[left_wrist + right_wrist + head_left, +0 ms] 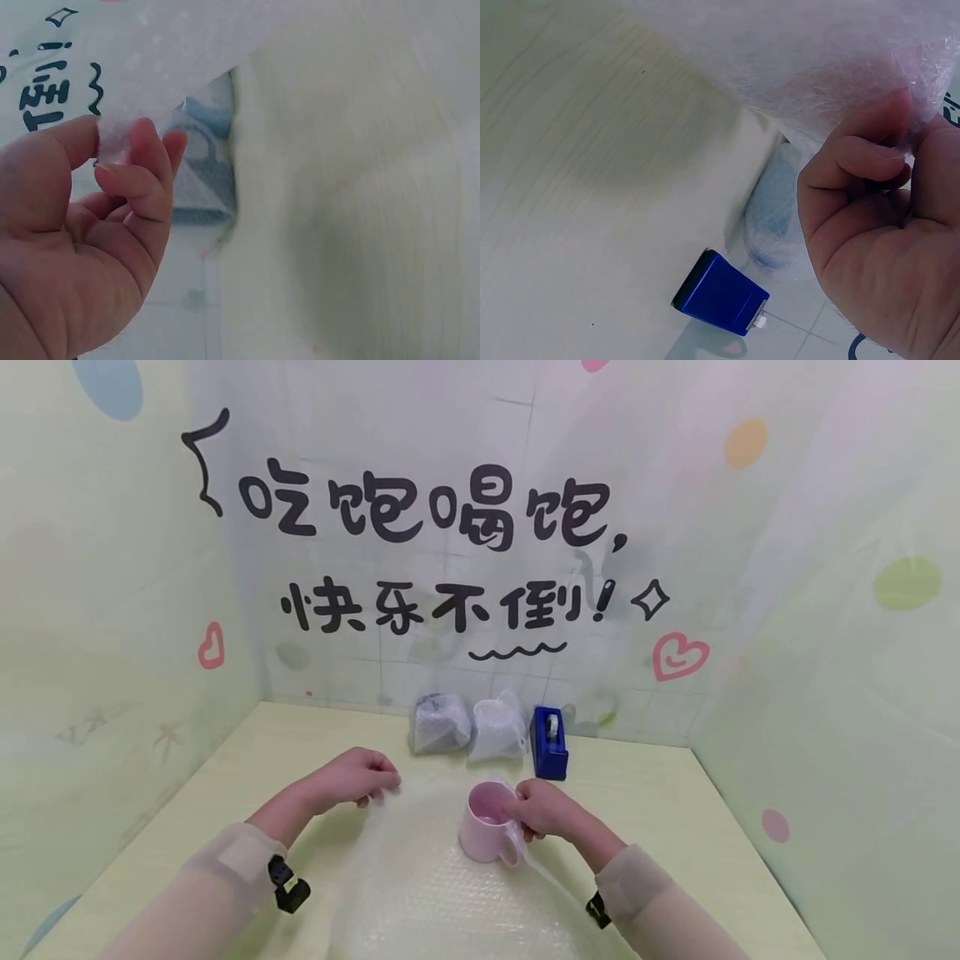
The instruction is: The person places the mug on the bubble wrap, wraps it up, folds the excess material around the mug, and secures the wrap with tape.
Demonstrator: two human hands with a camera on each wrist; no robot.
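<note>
A sheet of clear bubble wrap [442,902] spreads over the front middle of the table. My left hand [352,777] pinches its far left corner between thumb and fingers; in the left wrist view the wrap [187,45] hangs from those fingertips. A pink mug [480,839] stands upright on the sheet, its handle towards the right. Beside the mug's rim, my right hand [547,810] pinches the right side of the sheet. The right wrist view has the lifted wrap [802,67] bunched between thumb and fingers, and the mug is hidden there.
Near the back wall sit two bubble-wrapped bundles, a greyish one [440,727] and a whitish one [497,728]. Just right of them stands a blue tape dispenser [550,752]. Printed curtain-like walls [840,693] enclose the table's back and sides.
</note>
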